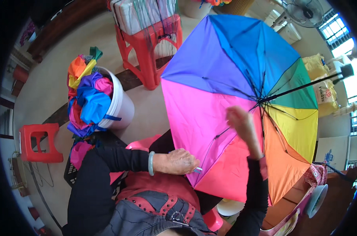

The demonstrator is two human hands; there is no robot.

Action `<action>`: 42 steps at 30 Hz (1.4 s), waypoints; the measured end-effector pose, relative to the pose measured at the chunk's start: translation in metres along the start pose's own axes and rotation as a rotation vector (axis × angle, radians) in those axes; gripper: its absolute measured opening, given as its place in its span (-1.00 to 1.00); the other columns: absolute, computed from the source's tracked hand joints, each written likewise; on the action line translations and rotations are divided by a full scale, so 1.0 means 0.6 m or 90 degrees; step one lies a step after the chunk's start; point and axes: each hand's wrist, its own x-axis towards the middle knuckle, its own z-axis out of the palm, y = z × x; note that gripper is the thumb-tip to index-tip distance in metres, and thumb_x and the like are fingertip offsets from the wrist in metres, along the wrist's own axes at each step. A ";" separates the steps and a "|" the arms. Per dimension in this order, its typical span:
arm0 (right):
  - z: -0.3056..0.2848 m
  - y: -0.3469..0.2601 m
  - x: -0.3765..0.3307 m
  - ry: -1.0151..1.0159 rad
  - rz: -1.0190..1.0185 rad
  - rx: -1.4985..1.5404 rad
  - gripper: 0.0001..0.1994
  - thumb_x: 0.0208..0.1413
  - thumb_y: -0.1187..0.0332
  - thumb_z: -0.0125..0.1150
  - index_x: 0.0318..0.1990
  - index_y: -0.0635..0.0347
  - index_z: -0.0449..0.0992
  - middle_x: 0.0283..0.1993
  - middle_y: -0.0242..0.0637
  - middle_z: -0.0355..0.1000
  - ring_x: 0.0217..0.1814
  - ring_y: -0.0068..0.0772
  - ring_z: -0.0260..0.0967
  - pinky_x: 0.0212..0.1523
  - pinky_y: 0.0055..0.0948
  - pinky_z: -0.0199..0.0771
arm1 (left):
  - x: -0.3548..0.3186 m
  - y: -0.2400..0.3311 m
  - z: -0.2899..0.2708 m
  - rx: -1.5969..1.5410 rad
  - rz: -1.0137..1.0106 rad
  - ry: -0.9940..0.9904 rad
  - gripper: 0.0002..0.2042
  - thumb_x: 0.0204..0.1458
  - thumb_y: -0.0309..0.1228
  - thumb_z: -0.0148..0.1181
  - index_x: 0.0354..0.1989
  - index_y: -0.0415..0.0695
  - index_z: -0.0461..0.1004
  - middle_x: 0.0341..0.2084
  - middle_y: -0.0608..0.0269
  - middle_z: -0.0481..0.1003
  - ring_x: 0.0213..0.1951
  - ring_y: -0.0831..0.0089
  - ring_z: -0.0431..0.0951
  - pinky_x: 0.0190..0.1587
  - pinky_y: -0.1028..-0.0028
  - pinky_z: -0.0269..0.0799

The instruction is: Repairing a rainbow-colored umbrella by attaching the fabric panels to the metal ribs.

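Observation:
A rainbow-coloured umbrella (190, 106) is spread in front of me, its inner side, black ribs and shaft (300, 89) showing. The shaft points to the upper right. My left hand (178, 161), with a pale bangle at the wrist, is closed at the near left edge of the canopy. A small white-tipped thing (198, 169) sticks out from its fingers, close to a rib's outer end; its kind is too small to tell. Over the pink and red panels my right hand (241, 122) is raised near the ribs, its fingers bent and smeared by motion.
Left of the umbrella, a white bucket (125, 104) overflows with bright folded cloth (92, 104). A red stool (147, 51) behind carries a white block with hanging threads. Another red stool (40, 143) stands far left. Yellow sacks (324, 90) and a fan (304, 11) are at right.

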 end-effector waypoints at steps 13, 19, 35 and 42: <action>0.168 -0.066 -0.088 -0.210 -0.110 0.060 -0.66 -0.09 0.38 0.15 -0.10 0.21 0.34 -0.39 -0.11 0.40 -0.34 -0.25 0.39 -0.38 -0.36 0.37 | 0.007 0.046 -0.077 -0.382 0.127 -0.048 -0.81 -0.04 -0.32 0.07 -0.48 -0.21 0.40 -0.60 0.12 0.43 -0.55 0.24 0.47 -0.50 0.37 0.36; 0.036 -0.040 -0.181 -0.358 -0.115 -0.227 -0.75 -0.15 0.50 0.03 -0.22 0.15 0.41 -0.44 -0.20 0.30 -0.37 -0.19 0.31 -0.36 -0.32 0.37 | 0.006 -0.090 -0.265 -0.023 -0.112 0.514 -0.84 -0.03 -0.41 0.06 -0.34 -0.25 0.45 -0.51 0.09 0.47 -0.41 0.30 0.51 -0.36 0.41 0.39; 0.045 -0.043 -0.138 -0.102 -0.144 -0.227 -0.76 -0.14 0.54 0.07 -0.22 0.29 0.40 -0.14 -0.05 0.33 -0.17 0.04 0.33 -0.29 -0.30 0.41 | -0.016 -0.093 -0.113 -0.006 -0.127 0.368 -0.86 -0.16 -0.41 0.18 -0.54 -0.20 0.39 -0.66 0.10 0.38 -0.57 0.27 0.47 -0.52 0.39 0.34; 0.149 -0.044 -0.061 -0.241 -0.268 -0.266 -0.87 -0.12 0.51 0.02 -0.34 0.21 0.36 -0.30 -0.09 0.29 -0.28 -0.05 0.35 -0.38 -0.18 0.38 | -0.046 -0.073 -0.085 0.080 0.103 0.333 -0.79 -0.26 -0.44 0.24 -0.41 -0.12 0.38 -0.42 0.23 0.42 -0.53 0.31 0.49 -0.50 0.41 0.42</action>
